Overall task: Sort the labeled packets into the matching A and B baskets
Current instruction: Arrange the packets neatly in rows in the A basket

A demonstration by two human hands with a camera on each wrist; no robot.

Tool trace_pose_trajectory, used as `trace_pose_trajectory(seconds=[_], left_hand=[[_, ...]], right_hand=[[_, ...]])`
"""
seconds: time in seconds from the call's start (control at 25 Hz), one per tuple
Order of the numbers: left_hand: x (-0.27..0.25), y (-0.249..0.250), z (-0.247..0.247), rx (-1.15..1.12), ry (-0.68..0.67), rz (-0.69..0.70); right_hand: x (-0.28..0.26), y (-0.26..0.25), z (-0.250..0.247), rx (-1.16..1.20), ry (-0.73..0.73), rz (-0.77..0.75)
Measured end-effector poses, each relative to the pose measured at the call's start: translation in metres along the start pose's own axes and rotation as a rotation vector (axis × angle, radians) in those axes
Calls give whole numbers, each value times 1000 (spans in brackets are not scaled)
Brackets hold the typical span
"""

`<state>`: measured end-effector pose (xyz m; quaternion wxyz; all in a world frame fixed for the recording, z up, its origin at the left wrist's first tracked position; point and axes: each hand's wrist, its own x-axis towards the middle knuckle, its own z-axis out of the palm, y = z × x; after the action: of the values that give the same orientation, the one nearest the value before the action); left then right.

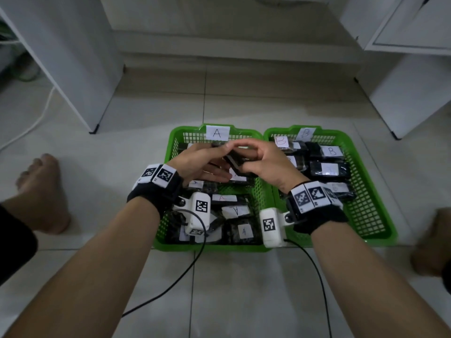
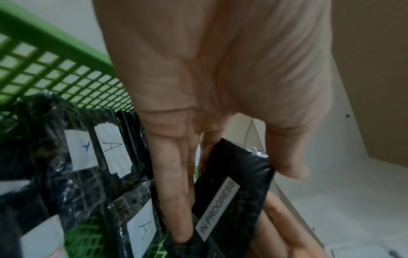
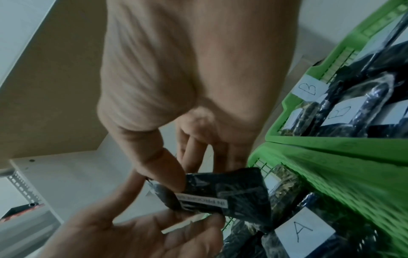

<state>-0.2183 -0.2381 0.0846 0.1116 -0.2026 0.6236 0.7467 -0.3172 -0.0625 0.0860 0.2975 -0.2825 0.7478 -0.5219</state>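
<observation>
two forearms reach out over the tiled floor [image 1: 244, 289], each with a black wrist band carrying white coded tags and a white camera block trailing a black cable. just past them the a basket [image 1: 170, 215], green and latticed, sits on the floor, and everything else is placed from it. its near half holds black packets with white a labels [image 1: 244, 231], lying flat and overlapping. above its middle both hands meet on one held packet [image 1: 235, 162], a black plastic-wrapped piece tilted on edge, clear of the packets below. the left wrist view shows a white strip on it reading "in progress" [image 2: 217, 207]; no a or b letter shows on the side that faces the cameras. the left hand [image 1: 202, 164] lies against the packet with fingers [image 2: 174, 200] nearly straight along its face and the thumb off its upper edge. the right hand [image 1: 263, 162] pinches the packet's corner, thumb on the front and fingers curled behind. touching the a basket's right side is the b basket [image 1: 366, 215], with b-labelled packets [image 1: 330, 152] crowded in its far half. beyond the a basket stand white cabinets [image 1: 73, 57].
</observation>
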Motion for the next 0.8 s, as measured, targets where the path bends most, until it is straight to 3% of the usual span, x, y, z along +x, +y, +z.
trace_pose_trajectory(seconds=[0.08,0.16,0.28,0.36,0.52,0.68,0.8], left_hand=[[0,-2,-2,-90,-33,31],[4,-4,-3,-165,0,73],[9,-7,-6,-150,112,98],[8,-7,-6,-135,158,100],[9,-6,-5,-117,259,158],[17,-10,-4,-29,444,299],[21,-7,1,-29,534,355]], right_hand=[[0,1,-1,25,-65,30],[1,3,-1,69,-14,24],[7,11,-3,-7,328,-12],[10,15,-5,-104,434,-1],[8,13,-4,-84,290,69],[3,6,-7,-73,183,136],[2,0,-6,-302,219,-3]])
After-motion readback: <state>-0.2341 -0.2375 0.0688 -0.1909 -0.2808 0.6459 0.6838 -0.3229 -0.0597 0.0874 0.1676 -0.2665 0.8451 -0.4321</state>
